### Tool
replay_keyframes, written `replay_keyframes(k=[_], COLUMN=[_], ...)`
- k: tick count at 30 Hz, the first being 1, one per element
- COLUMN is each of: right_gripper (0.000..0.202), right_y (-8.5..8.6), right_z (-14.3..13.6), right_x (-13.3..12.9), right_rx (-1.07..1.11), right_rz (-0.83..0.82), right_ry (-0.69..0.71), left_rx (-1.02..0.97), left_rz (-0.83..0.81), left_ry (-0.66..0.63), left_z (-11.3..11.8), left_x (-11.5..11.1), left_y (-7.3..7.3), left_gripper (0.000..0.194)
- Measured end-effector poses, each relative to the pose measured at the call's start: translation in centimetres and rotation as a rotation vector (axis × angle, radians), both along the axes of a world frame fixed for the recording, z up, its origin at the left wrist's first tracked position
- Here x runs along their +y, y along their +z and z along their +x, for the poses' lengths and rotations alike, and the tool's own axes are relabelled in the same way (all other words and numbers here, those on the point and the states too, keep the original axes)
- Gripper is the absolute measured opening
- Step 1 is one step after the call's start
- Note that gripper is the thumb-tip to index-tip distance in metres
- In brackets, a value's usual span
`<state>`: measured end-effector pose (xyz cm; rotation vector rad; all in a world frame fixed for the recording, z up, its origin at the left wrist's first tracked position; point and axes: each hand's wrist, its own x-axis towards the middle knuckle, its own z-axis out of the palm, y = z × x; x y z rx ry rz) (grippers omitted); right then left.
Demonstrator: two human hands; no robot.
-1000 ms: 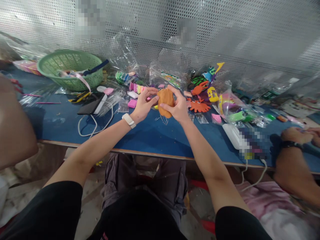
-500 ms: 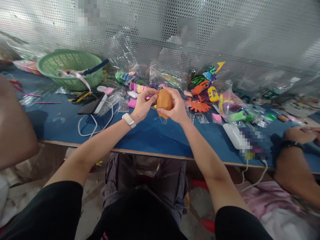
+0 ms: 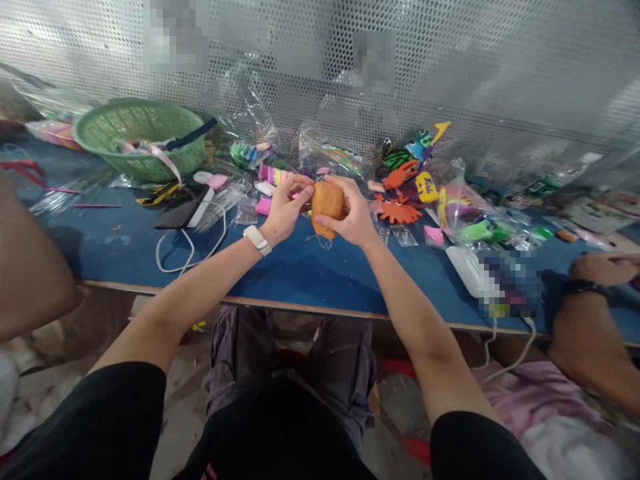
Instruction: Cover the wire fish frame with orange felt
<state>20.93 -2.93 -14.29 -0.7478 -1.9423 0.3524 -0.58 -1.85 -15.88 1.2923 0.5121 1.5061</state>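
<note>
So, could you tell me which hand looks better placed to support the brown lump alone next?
Probably the right hand: its thumb crosses the brown lump and its fingers curve around it, while the left hand reaches only its edge.

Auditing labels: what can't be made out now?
All head view:
Far side of the orange lump: hidden by itself and the right hand.
Whether the left hand grips or only touches it: too small.
Contents of the green basket: blurred.
Neighbour's fingertips: cut off by right edge.
</note>
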Motion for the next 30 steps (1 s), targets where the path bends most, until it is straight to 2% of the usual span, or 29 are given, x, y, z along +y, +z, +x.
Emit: replay_keyframes(k=[4,8,13,19,23,30], right_gripper=[0.086,0.084,0.080,0.061,0.054,0.061], right_y=[-0.6,-0.7,-0.5,-0.4,-0.2,-0.5], right_z=[-0.5,-0.5,-0.4,-0.7,-0.6,-0.4], right_x=[0.6,1.1,0.8,0.3,0.4,0.9], right_rx=[0.174,0.266,0.268,0.331,0.345,0.379], right_rz=[-0.136,-0.131,-0.122,-0.107,-0.128,-0.140], right_ry=[-0.035,-0.071,-0.092,-0.062,-0.022,-0.026], left_rx=[-0.050,-0.072,-0.065,-0.053,-0.049,0.023], left_rz=[-0.034,-0.075,-0.118,-0.088,-0.040,0.065], left_ry=[-0.015,-0.052,-0.080,-0.126,-0.177,-0.166], left_z=[-0.1,-0.2,-0.1,-0.2,-0.3,-0.2], left_x=[-0.1,-0.4,-0.6,-0.6,-0.5,0.0], left_y=[0.3,0.7,0.9,1.0,0.9,0.4], left_gripper=[0.034,0.021,0.014,0.030,0.033,0.053])
